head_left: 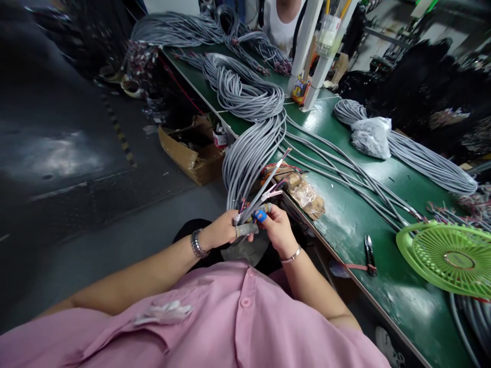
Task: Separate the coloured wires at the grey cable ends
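Observation:
A thick bundle of grey cables (pixel 251 158) hangs over the front edge of the green table toward my lap. My left hand (pixel 226 228) is closed around the cable ends, with tape wrapped on a finger. Close beside it, my right hand (pixel 278 228) pinches at the same ends; a blue cover is on its thumb and tape on a finger. Thin coloured wires stick out of the cut ends between the hands. One grey cable with a stripped white end (pixel 280 163) points up and away. What exactly the right fingertips grip is partly hidden.
On the green table (pixel 345 204) lie more grey cable coils (pixel 245 87), a plastic bag (pixel 371 137), cutters (pixel 369 255) and a green fan (pixel 448 258). A taped block (pixel 305 194) sits at the edge. A cardboard box (pixel 192 151) stands on the floor. Another person (pixel 282 23) is across the table.

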`<state>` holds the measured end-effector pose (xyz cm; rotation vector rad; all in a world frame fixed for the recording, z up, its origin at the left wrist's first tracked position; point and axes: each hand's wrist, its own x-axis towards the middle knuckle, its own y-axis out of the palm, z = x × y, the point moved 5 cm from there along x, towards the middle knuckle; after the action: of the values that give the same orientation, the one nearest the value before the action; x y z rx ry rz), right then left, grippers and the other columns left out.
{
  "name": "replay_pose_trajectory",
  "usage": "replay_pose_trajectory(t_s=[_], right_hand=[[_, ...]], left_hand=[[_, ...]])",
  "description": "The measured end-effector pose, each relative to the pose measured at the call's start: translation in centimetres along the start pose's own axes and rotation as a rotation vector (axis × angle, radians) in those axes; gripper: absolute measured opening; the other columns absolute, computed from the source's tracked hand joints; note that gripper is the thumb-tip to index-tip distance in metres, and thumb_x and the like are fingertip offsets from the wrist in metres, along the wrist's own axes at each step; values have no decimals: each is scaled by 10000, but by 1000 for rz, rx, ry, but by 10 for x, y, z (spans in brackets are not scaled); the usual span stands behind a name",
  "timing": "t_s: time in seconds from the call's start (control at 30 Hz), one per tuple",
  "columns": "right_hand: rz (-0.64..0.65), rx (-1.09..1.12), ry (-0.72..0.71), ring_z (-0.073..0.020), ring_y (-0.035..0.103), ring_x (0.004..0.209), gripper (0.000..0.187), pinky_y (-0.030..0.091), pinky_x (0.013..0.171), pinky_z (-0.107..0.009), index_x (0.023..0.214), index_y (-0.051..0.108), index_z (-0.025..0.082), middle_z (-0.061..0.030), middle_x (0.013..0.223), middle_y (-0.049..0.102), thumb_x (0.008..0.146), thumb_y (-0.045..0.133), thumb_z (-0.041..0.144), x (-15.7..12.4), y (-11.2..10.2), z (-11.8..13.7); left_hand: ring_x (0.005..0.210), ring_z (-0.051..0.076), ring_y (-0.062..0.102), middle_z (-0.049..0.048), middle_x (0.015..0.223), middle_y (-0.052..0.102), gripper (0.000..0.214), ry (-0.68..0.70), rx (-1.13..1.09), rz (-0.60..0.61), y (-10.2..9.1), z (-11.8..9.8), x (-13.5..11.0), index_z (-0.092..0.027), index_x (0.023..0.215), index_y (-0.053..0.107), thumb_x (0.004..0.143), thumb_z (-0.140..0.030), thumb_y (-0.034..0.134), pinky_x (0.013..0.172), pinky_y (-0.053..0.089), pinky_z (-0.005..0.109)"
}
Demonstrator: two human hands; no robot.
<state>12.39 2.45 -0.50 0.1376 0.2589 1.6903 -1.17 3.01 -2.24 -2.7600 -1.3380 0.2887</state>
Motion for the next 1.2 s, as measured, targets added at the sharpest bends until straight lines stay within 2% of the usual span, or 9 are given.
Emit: replay_pose_trajectory(t_s=[0.07,0.2,0.3,0.53,0.7,0.8,0.87,1.03,1.2], right_hand=[[-20,8,17,-86,464,485,339,374,475,-220,734,598,193,29,604,580,691,768,483,3,0,-3],[-78,35,36,-78,457,516,347,399,518,-225,766,618,181,30,640,573,706,744,500,8,-3,-11],[-52,20,52,-73,443,515,364,400,519,-225,829,633,184,35,655,560,708,739,510,9,-2,-15],[4,-90,6,-97,462,520,316,378,496,-220,810,612,190,37,577,574,725,742,464,9,-2,-10],[17,-115,-20,-90,481,536,258,381,519,-217,809,612,184,41,603,571,767,710,419,11,-4,-5],[34,-141,-15,-93,489,543,248,392,527,-220,813,623,182,31,619,587,777,693,417,11,-3,-5],[25,-177,-27,-99,490,546,248,404,533,-228,819,634,182,23,628,597,781,682,423,12,-2,-5],[-118,-183,-51,-99,464,554,252,407,516,-227,788,638,177,14,661,589,752,701,419,14,-7,-9],[-153,-85,-16,-91,433,543,258,389,503,-218,771,627,179,24,631,558,722,723,414,12,-7,-19]], left_hand=[[351,55,350,3,459,552,393,11,-32,-12,0,0,-1,-121,659,695,799,-485,653,391,285,201],[338,47,331,23,502,606,339,24,-171,-211,-7,2,-3,-122,642,674,788,-428,667,389,265,210],[335,45,301,10,473,584,299,21,-236,-306,-9,2,-3,-127,618,661,773,-383,676,389,233,214],[338,47,309,-23,408,505,281,-25,-217,-327,-5,-1,0,-130,563,639,742,-340,696,396,230,213],[317,34,311,19,548,647,280,-79,-247,-227,-5,-6,2,-131,613,636,776,-357,667,362,199,210],[306,34,297,19,536,643,276,-105,-258,-190,-5,-6,4,-131,621,633,775,-357,673,343,162,210],[314,36,304,20,530,641,263,-93,-272,-229,-7,-5,5,-129,611,629,762,-338,682,350,173,207],[330,40,320,10,475,596,244,-31,-342,-441,-11,-4,6,-129,566,618,731,-298,677,383,229,207],[333,53,351,25,509,627,226,-24,-425,-529,-11,3,7,-139,578,616,721,-307,663,383,253,217]])
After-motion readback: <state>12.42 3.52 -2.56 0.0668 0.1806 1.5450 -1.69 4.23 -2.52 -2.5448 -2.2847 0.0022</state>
